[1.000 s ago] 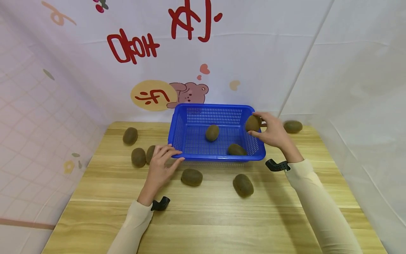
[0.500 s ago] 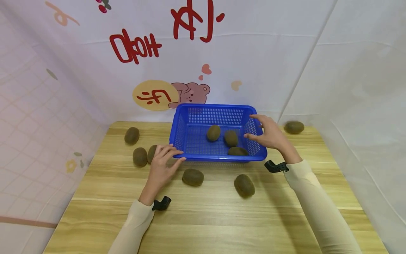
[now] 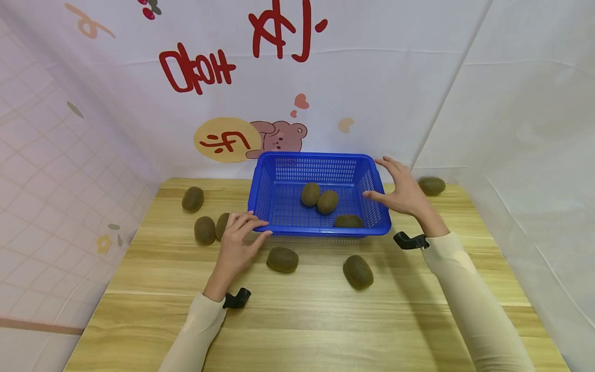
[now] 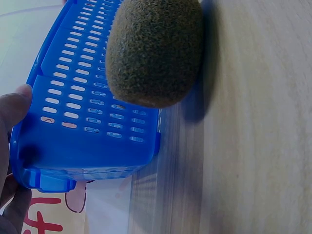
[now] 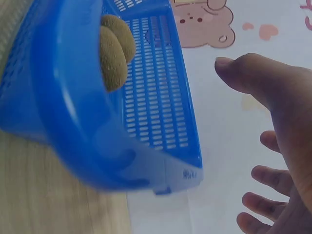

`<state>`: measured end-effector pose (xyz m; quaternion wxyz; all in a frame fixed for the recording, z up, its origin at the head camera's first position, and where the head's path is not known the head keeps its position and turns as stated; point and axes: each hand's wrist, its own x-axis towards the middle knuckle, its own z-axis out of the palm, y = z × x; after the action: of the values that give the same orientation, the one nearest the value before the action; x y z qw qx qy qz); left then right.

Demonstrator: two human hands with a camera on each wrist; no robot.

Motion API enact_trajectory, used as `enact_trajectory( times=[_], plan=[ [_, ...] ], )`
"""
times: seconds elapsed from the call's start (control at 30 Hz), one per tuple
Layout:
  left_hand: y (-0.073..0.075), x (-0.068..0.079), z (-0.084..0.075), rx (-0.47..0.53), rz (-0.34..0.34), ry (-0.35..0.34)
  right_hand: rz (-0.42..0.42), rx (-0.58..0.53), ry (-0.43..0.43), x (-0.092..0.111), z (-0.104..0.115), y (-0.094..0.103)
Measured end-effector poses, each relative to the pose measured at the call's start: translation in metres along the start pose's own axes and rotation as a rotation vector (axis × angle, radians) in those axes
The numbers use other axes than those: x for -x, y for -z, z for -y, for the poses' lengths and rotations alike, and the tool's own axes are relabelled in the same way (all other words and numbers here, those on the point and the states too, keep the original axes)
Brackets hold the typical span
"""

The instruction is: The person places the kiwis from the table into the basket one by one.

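A blue plastic basket (image 3: 321, 231) with slotted walls stands at the back of the table. My left hand (image 3: 237, 248) holds its near left corner, fingers over the rim and thumb outside. Inside are three brown kiwis: one kiwi (image 3: 310, 195) against another kiwi (image 3: 327, 202) in the middle, and a third kiwi (image 3: 348, 221) by the near wall, partly hidden. My right hand (image 3: 404, 191) is at the basket's right rim with thumb and fingers spread, holding nothing. In the left wrist view, a kiwi (image 4: 156, 48) lies on the table in front of the basket.
More kiwis lie on the wooden table (image 3: 302, 325): one kiwi (image 3: 282, 260) and another kiwi (image 3: 358, 272) before the basket, several to its left including a kiwi (image 3: 204, 230), and a kiwi (image 3: 432, 186) at the back right. A printed white cloth (image 3: 372, 88) hangs behind.
My right hand has let go of a kiwi, which dropped into the basket and came to rest beside the middle one. That hand has then drawn back rightward. My left hand stays put.
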<state>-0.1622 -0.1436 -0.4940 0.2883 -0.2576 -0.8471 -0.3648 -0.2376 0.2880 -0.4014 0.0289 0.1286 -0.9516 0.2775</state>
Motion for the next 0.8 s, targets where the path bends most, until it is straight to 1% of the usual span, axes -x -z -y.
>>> enact_trajectory(
  times=[0.17, 0.5, 0.8],
  plan=[
    [0.001, 0.0, 0.001, 0.001, 0.002, 0.005, -0.016, 0.002, -0.039, 0.0, -0.015, 0.004],
    [0.001, 0.0, 0.0, 0.005, 0.0, -0.002, -0.057, -0.001, -0.165, 0.003, -0.053, 0.01],
    [0.001, -0.001, 0.0, 0.001, -0.009, -0.01, -0.111, -0.058, -0.229, 0.008, -0.079, 0.016]
  ],
)
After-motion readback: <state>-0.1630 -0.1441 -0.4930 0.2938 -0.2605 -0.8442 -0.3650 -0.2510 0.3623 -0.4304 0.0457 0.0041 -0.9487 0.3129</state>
